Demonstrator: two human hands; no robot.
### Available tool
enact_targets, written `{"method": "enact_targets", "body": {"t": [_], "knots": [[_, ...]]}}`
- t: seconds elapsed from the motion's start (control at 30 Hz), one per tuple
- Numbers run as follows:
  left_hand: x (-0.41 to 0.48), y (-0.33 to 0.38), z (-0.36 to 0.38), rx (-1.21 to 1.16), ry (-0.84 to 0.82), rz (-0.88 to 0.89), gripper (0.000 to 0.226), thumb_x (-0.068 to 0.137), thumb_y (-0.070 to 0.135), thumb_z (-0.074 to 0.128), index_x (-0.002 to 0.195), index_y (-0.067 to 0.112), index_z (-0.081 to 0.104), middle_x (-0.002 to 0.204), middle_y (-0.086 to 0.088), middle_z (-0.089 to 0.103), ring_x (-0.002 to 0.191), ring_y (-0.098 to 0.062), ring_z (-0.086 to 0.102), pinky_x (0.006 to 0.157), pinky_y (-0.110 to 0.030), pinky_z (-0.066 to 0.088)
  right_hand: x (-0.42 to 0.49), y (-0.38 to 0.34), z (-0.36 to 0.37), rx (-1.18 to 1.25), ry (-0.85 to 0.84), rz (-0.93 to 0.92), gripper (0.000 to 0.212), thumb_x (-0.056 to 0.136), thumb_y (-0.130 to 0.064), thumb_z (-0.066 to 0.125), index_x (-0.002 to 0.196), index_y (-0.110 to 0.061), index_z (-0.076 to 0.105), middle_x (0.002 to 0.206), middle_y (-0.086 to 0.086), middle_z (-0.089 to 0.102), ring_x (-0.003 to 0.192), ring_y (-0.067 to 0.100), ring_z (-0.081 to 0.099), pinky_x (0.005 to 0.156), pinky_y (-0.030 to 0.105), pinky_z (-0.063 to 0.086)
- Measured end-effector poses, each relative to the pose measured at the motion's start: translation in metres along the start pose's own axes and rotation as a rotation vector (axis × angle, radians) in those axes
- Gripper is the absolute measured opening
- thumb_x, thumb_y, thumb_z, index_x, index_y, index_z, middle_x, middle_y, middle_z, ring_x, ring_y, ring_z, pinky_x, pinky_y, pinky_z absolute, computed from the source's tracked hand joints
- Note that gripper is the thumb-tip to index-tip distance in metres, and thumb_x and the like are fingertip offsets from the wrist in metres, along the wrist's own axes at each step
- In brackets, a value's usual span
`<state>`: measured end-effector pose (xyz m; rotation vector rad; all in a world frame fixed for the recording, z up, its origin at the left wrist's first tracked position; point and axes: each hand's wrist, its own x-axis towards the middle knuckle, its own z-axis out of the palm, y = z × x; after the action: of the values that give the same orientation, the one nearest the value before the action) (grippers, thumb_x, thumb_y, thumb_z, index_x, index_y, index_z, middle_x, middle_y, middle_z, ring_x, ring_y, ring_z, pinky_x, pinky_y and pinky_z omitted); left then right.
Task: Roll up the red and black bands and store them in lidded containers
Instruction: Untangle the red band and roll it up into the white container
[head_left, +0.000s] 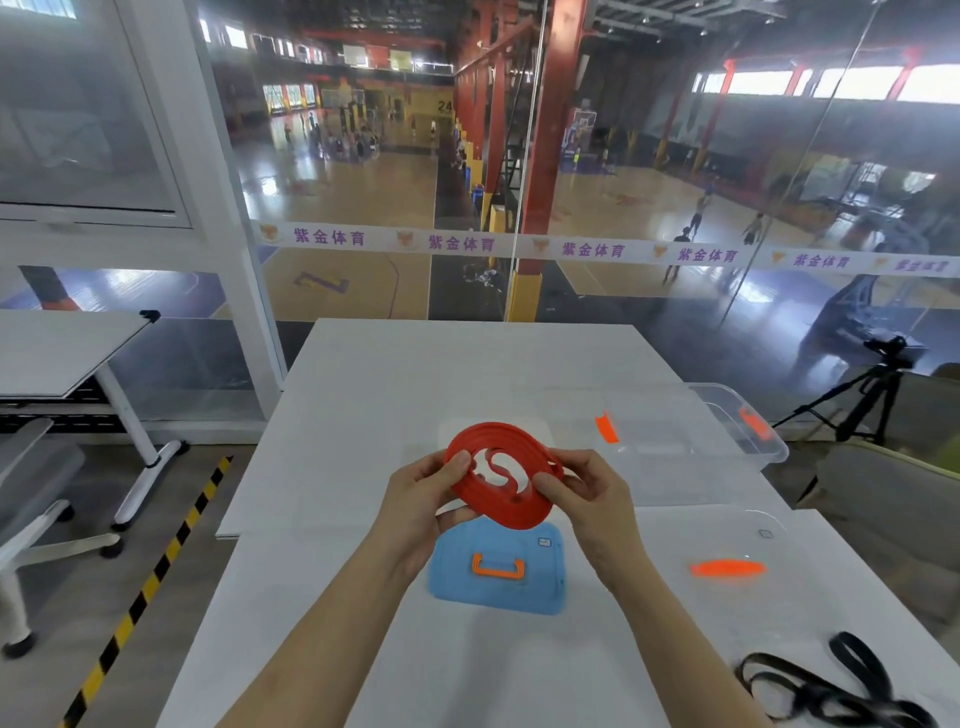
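Observation:
A red band (511, 512) is coiled into a flat ring and held above the white table (395, 384). My left hand (423, 496) pinches its left edge, thumb on top. My right hand (582, 491) pinches its right edge. A black band (836, 691) lies loose and tangled at the table's near right corner. A clear open container (727, 441) with orange clips stands at the right. A blue lid (498, 569) with an orange handle lies under my hands. A clear lid (727, 551) with an orange handle lies to the right of it.
A second small clear container (493, 431) shows faintly behind the red band. A glass wall stands beyond the table's far edge. A tripod (862, 400) stands right of the table. A desk and a chair (36, 493) are on the left, beside yellow-black floor tape.

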<state>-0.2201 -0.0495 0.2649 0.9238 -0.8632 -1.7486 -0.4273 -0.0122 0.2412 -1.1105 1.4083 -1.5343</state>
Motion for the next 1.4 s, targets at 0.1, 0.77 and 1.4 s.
{"method": "enact_targets", "body": {"t": [0.1, 0.77, 1.4], "knots": [[0.006, -0.011, -0.014, 0.016, 0.018, -0.033, 0.026, 0.098, 0.020, 0.070, 0.115, 0.001, 0.075, 0.115, -0.028, 0.075, 0.107, -0.036, 0.076, 0.071, -0.035, 0.064, -0.006, 0.014, 0.006, -0.111, 0.031, 0.048, 0.034, 0.084, -0.012, 0.087, 0.112, -0.026, 0.073, 0.118, -0.010, 0.077, 0.097, 0.009, 0.078, 0.085, 0.030, 0.064], [0.144, -0.076, -0.017, -0.009, 0.290, -0.244, 0.033, 0.097, 0.026, 0.073, 0.116, -0.001, 0.074, 0.102, -0.016, 0.081, 0.092, -0.026, 0.078, 0.072, -0.035, 0.065, 0.115, 0.101, 0.007, -0.236, -0.008, 0.208, 0.037, 0.086, -0.017, 0.084, 0.116, -0.032, 0.071, 0.111, -0.014, 0.078, 0.090, 0.007, 0.080, 0.085, 0.033, 0.065], [0.324, -0.105, -0.078, 0.781, 0.456, -0.171, 0.035, 0.104, 0.045, 0.054, 0.112, 0.016, 0.072, 0.113, -0.005, 0.074, 0.104, -0.023, 0.069, 0.092, -0.039, 0.059, 0.304, 0.182, 0.039, -0.523, -0.149, 0.374, 0.011, 0.078, -0.021, 0.074, 0.079, -0.031, 0.077, 0.068, -0.001, 0.079, 0.068, 0.026, 0.078, 0.071, 0.048, 0.068]]}}
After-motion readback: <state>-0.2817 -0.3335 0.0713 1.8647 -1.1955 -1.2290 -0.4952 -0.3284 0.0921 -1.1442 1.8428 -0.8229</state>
